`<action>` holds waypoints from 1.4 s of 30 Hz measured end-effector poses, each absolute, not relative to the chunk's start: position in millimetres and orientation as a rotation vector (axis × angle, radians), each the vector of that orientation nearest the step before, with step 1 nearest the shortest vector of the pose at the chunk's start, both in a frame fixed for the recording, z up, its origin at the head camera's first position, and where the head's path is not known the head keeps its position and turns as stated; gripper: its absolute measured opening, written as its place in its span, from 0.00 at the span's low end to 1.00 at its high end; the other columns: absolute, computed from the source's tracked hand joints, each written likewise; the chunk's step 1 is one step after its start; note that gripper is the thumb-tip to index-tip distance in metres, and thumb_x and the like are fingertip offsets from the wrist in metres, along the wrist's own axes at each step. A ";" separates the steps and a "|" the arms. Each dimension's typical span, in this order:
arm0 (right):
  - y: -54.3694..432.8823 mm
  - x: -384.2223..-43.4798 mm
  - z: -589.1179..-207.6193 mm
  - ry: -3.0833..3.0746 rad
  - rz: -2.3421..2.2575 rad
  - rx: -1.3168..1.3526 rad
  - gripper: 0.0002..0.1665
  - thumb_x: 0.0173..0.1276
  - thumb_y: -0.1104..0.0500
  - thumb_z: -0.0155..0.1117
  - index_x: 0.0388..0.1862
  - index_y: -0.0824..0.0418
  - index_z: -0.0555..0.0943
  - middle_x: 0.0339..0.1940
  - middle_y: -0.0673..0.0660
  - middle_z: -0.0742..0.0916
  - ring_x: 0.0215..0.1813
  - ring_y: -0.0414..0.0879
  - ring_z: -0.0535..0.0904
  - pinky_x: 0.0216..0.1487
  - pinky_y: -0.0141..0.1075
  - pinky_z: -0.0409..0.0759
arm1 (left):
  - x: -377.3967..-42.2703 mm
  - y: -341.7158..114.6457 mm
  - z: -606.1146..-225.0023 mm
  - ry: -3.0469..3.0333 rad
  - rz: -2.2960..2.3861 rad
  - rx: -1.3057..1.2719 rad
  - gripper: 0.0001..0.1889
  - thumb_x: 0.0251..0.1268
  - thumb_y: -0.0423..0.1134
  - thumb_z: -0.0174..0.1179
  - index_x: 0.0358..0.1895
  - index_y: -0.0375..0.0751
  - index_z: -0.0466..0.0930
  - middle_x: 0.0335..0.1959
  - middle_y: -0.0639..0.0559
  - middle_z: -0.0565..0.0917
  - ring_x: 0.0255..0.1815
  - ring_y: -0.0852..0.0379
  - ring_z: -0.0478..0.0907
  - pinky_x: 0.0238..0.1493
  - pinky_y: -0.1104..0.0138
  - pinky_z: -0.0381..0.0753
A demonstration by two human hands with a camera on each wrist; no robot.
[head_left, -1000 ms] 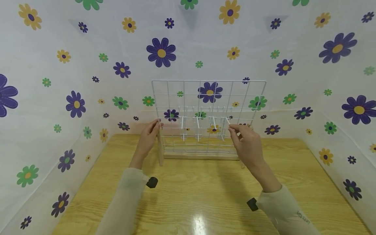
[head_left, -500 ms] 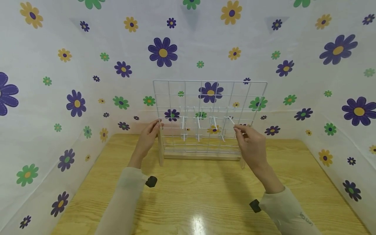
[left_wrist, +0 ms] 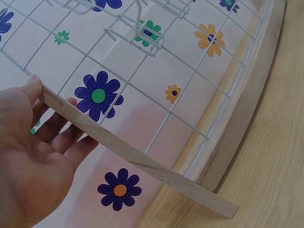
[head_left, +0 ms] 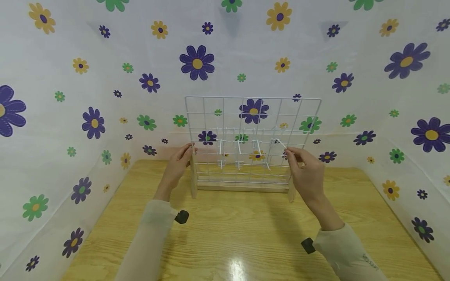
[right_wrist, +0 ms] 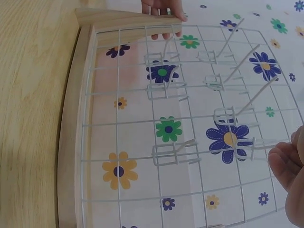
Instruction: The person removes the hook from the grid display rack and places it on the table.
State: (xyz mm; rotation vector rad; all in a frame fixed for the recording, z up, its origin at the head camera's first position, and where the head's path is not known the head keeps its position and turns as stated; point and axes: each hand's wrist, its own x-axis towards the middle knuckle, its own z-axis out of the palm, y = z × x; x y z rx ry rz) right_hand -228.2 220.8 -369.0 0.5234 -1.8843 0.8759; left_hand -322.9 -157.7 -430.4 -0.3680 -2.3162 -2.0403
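Our right hand (head_left: 307, 169) pinches the hook (head_left: 281, 143), left hand (head_left: 177, 162) holds the upright (left_wrist: 118, 144). Hook's probably light, stiff; grip near tip.

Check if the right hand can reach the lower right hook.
Probably yes: nothing blocks the lower right hook, and the right hand is close, though it should first release the upper right hook it pinches.

- Place: screened tabletop booth (head_left: 42, 164), of recording-set kind; building type beyond it cannot be told.
- Table (head_left: 218, 234): wood-grain top, enclosed on three sides.
- Sheeting (head_left: 246, 50): white, flower-printed, at back and both sides.
- Wrist-worn devices (head_left: 182, 217): black, two.
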 end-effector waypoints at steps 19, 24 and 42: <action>226.0 -214.5 -361.5 -1.855 0.906 0.499 0.08 0.65 0.78 0.68 0.43 0.75 0.87 0.34 0.67 0.90 0.29 0.51 0.83 0.35 0.13 0.72 | -324.1 -159.7 -430.6 -2.313 -2.086 -0.382 0.28 0.86 0.51 0.44 0.82 0.49 0.61 0.75 0.45 0.72 0.78 0.48 0.64 0.75 0.50 0.68; 234.8 -202.4 -363.2 -1.871 0.895 0.467 0.10 0.64 0.79 0.69 0.44 0.74 0.87 0.36 0.65 0.91 0.34 0.38 0.82 0.36 0.13 0.72 | -323.7 -159.0 -430.9 -2.311 -2.094 -0.382 0.28 0.86 0.51 0.45 0.81 0.49 0.61 0.75 0.44 0.71 0.78 0.47 0.64 0.75 0.50 0.67; 273.0 -175.1 -375.7 -1.870 0.913 0.422 0.12 0.61 0.83 0.66 0.44 0.78 0.86 0.36 0.69 0.90 0.40 0.20 0.80 0.39 0.12 0.77 | -324.0 -157.0 -431.4 -2.281 -2.110 -0.366 0.28 0.86 0.50 0.45 0.81 0.46 0.61 0.75 0.41 0.71 0.77 0.46 0.65 0.75 0.52 0.68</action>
